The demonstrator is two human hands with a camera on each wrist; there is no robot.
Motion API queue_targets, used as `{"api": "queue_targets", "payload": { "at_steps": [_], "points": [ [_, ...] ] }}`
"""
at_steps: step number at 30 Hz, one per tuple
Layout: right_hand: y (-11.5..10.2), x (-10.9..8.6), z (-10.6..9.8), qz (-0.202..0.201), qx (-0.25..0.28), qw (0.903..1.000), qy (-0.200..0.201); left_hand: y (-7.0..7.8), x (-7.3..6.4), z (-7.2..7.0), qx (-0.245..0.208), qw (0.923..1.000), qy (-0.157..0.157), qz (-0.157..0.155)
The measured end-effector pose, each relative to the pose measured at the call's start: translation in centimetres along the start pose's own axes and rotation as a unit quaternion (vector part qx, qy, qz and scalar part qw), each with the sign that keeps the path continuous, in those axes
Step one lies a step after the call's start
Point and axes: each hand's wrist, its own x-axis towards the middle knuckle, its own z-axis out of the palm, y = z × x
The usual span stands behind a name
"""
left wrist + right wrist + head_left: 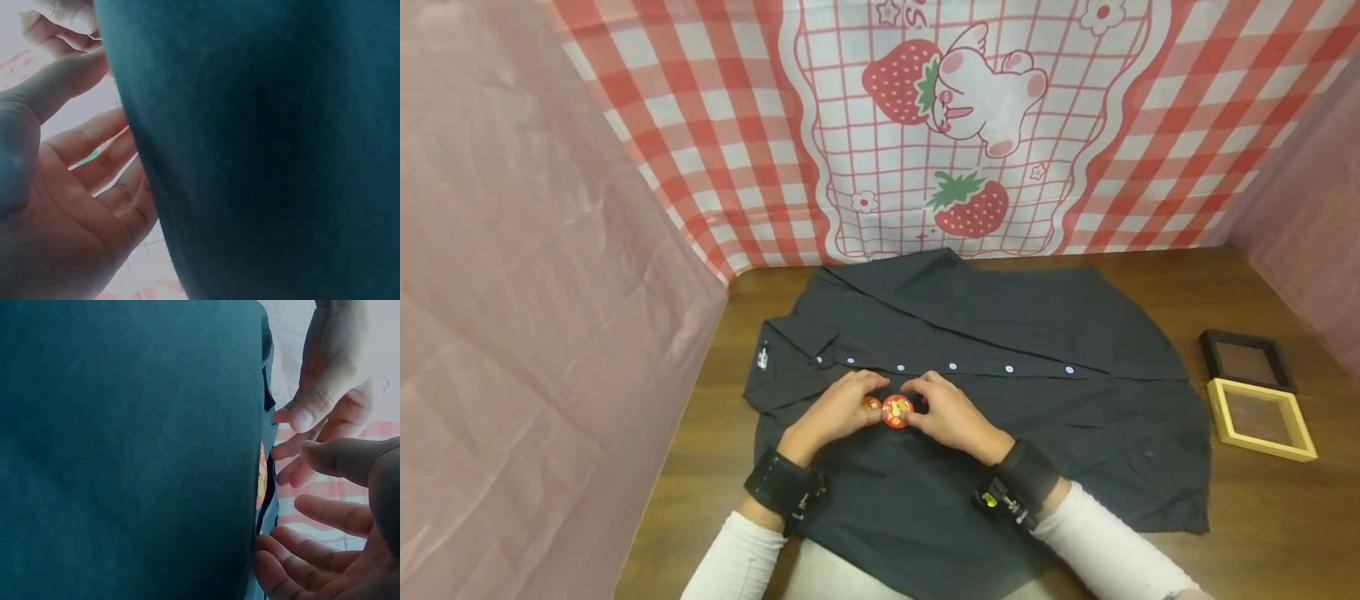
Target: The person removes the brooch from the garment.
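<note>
A dark button-up shirt (940,492) lies spread out with its collar to the left and a row of pale buttons across it. On its front lie two round badges side by side. The right badge (897,411) is red with a yellow figure; the orange-red left badge (871,403) is partly covered by fingers. My left hand (841,408) is at the left badge, its fingers extended in the left wrist view. Beside the right badge is my right hand (953,417), thumb tip at its edge, fingers loosely bent and apart from the thumb in the right wrist view.
A black frame (1216,360) and a pale yellow frame (1262,447) lie at the right on the wooden table (692,467). Behind stands a red checked cloth (730,150) with strawberries. Pink fabric (535,292) hangs along the left side.
</note>
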Motion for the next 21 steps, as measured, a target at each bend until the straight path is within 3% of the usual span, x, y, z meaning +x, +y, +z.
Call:
{"api": "queue_targets", "payload": {
  "at_steps": [12,21],
  "points": [
    [0.06,-0.21,0.95,-0.018,-0.006,0.9998,0.005,-0.03,-0.20,0.44,0.017,0.9997,0.006,0.015],
    [0.15,-0.53,0.90,-0.017,-0.042,0.9990,-0.004,0.31,-0.22,0.60,0.021,0.9998,-0.002,0.000]
  ]
}}
